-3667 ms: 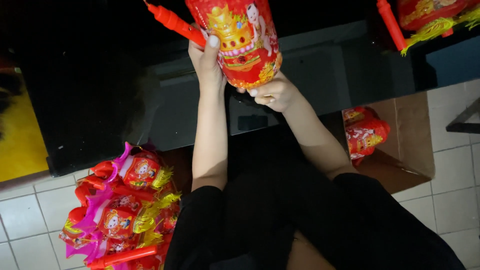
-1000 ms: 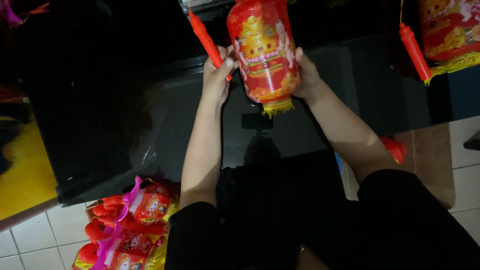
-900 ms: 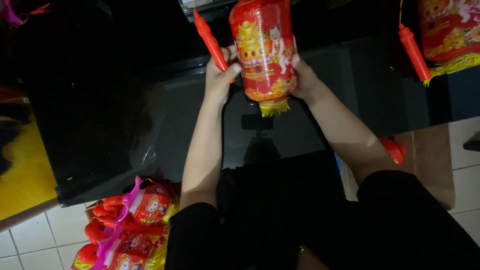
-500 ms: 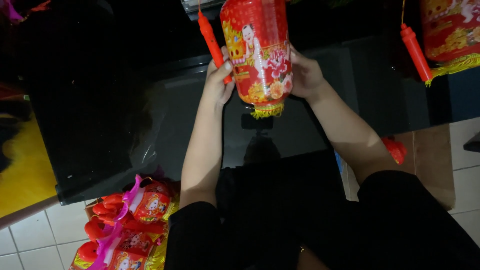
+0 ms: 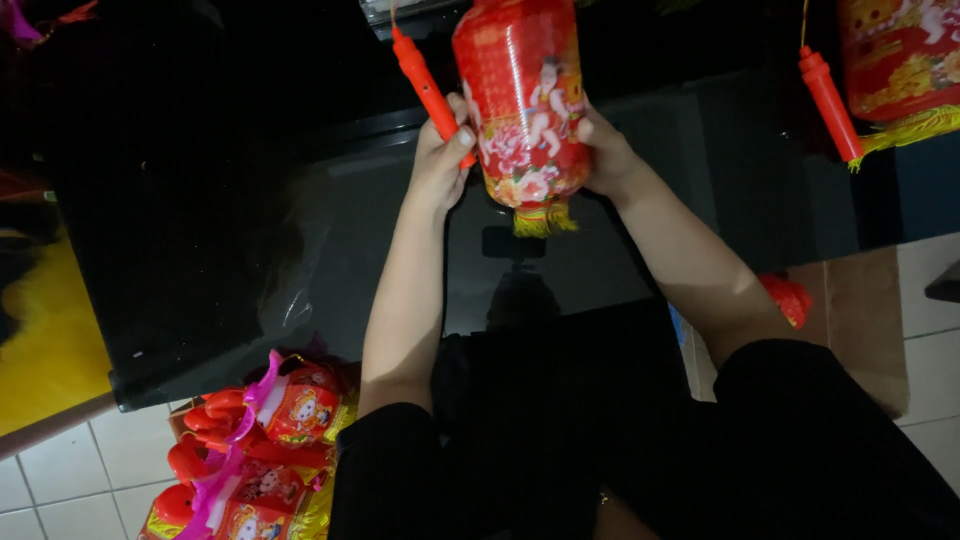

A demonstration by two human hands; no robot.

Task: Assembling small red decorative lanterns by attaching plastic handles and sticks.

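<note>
A red paper lantern [image 5: 522, 100], printed with flowers and figures and ending in a yellow fringe [image 5: 538, 219], is held upright above the far edge of a black glossy table [image 5: 200, 230]. The left hand [image 5: 440, 160] is clenched around a red plastic handle stick [image 5: 428, 88] and pressed against the lantern's left side; the right hand [image 5: 600, 150] is cupped against its right side, so the lantern is grasped between both. Black sleeves are seen at the lower edge of the view.

At the table's far right corner, a 2nd lantern [image 5: 898, 60] with a yellow fringe is partly in view, with a 2nd red stick [image 5: 828, 100] hanging beside it. The head camera's reflection is visible in the table top. Below the table's near left corner, a pile of folded red lanterns [image 5: 270, 450] with pink ribbon is lying on a pale tiled floor [image 5: 50, 480]. A yellow mat [image 5: 45, 340] is seen beyond the left edge, and a brown cardboard box [image 5: 860, 320] beside the right edge.
</note>
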